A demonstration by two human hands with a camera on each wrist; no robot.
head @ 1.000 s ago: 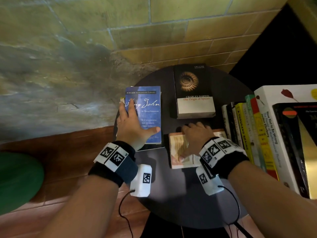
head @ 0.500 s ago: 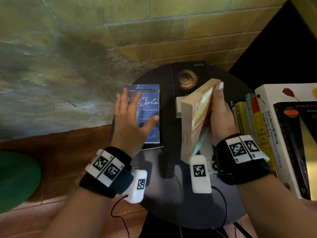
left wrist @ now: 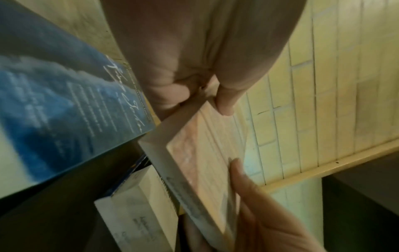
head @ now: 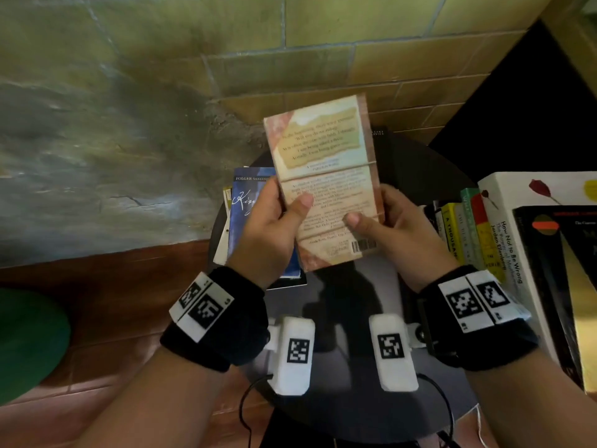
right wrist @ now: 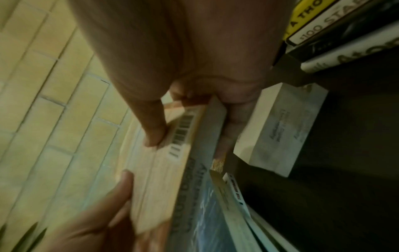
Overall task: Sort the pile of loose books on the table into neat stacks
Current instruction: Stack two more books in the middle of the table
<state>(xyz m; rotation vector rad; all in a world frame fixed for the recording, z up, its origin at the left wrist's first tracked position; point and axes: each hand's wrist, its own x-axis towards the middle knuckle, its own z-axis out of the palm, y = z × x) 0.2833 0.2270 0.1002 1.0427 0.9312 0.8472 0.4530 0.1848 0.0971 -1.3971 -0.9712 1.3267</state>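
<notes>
Both hands clamp the beige paperback [head: 326,182]: left hand [head: 271,227] and right hand [head: 397,231] w/ thumbs on its back cover, raised above the round table [head: 355,399]. Blue book [head: 248,202] lies left of it on a small stack; dark book [head: 384,140] behind. Approx. half sorted, I judge.

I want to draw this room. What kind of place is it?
Probably a reading corner at home or in a café. A small round table stands by a brick wall, with a row of books beside it.
</notes>
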